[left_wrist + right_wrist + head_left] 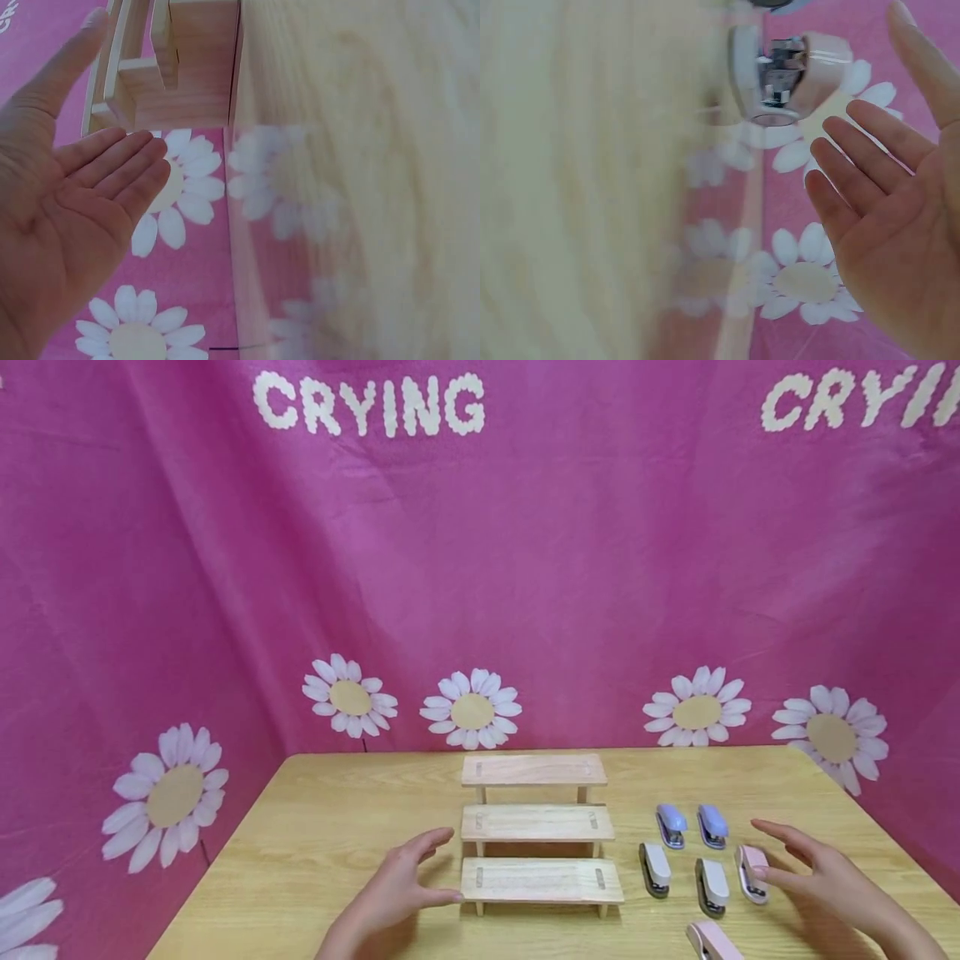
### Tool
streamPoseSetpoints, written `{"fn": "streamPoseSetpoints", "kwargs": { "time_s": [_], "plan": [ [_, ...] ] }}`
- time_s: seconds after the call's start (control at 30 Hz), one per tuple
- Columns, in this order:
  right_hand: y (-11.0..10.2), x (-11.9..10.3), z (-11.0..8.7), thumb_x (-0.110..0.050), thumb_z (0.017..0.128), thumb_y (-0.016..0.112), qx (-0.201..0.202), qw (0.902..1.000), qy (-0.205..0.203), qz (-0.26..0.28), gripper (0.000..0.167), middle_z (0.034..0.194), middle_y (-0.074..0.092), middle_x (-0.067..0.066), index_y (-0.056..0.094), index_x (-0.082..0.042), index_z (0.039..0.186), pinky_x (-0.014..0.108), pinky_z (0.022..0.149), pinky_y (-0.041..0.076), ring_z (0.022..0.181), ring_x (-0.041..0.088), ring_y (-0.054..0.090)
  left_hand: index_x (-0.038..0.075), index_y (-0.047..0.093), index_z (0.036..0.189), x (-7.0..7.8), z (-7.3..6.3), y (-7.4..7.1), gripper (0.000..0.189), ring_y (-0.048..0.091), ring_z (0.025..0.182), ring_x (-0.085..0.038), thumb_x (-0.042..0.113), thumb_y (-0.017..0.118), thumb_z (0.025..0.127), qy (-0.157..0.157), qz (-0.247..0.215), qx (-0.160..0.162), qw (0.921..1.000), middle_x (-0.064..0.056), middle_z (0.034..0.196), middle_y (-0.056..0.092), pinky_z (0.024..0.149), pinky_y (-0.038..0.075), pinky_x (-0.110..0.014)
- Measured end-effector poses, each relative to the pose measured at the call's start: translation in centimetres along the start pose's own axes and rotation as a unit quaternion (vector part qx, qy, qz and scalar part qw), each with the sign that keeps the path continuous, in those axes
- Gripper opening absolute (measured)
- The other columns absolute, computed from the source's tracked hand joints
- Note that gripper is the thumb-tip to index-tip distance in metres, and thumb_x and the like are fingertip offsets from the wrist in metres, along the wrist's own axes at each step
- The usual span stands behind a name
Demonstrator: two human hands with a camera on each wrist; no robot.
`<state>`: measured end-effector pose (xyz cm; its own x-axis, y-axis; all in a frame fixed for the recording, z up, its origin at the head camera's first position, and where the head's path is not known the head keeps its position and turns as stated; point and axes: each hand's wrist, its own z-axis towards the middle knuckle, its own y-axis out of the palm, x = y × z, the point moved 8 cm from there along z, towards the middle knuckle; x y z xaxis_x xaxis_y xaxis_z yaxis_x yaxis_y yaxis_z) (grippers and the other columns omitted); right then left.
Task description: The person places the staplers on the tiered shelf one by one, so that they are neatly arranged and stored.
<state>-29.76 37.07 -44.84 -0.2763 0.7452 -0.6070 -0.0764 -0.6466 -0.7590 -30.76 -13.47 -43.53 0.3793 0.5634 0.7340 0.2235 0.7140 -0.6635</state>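
Observation:
A small three-tier wooden step stand (540,822) is in the middle of the table in the head view. My left hand (397,883) is beside its left end, thumb and fingers apart, holding nothing; the left wrist view shows the palm (75,217) with straight fingers. At the right, my right hand (832,881) hovers by a pink stapler (752,860), its thumb overlapping it; contact is unclear. In the right wrist view that stapler (825,71) stands off the fingertips. Two lavender staplers (671,822) and two white staplers (712,885) lie left of it.
Another pink stapler (712,941) sits at the front, cut off by the frame edge. The light wooden table (315,827) ends at a pink curtain (525,568) with daisies and lettering, which also hangs along the left and right sides.

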Motion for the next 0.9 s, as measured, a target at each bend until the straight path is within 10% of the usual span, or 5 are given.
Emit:
{"fn": "streamPoseSetpoints", "kwargs": {
  "time_s": [0.63, 0.9],
  "plan": [
    [1.9, 1.6, 0.1, -0.023, 0.091, 0.069, -0.083, 0.9930, 0.058, 0.060, 0.055, 0.107, 0.046, -0.044, 0.052, 0.008, 0.133, 0.004, 0.079, 0.048, 0.100, -0.024, 0.046, 0.001, 0.063, 0.124, 0.2, 0.6, 1.8, 0.051, 0.068, 0.110, -0.025, 0.025, 0.079, 0.082, 0.072, 0.026, -0.028, 0.9967, -0.014, 0.123, 0.068, 0.095, 0.058, -0.031],
    [1.4, 1.6, 0.3, -0.030, 0.088, 0.073, -0.066, 0.9942, 0.084, -0.005, 0.057, 0.119, 0.067, 0.002, 0.056, 0.005, 0.131, 0.007, 0.074, 0.051, 0.093, -0.022, 0.049, 0.003, 0.063, 0.124, -0.3, 0.6, 1.9, 0.052, 0.067, 0.111, -0.025, 0.028, 0.079, 0.082, 0.062, 0.029, -0.033, 0.9971, -0.013, 0.124, 0.067, 0.095, 0.058, -0.029]
  ]
}}
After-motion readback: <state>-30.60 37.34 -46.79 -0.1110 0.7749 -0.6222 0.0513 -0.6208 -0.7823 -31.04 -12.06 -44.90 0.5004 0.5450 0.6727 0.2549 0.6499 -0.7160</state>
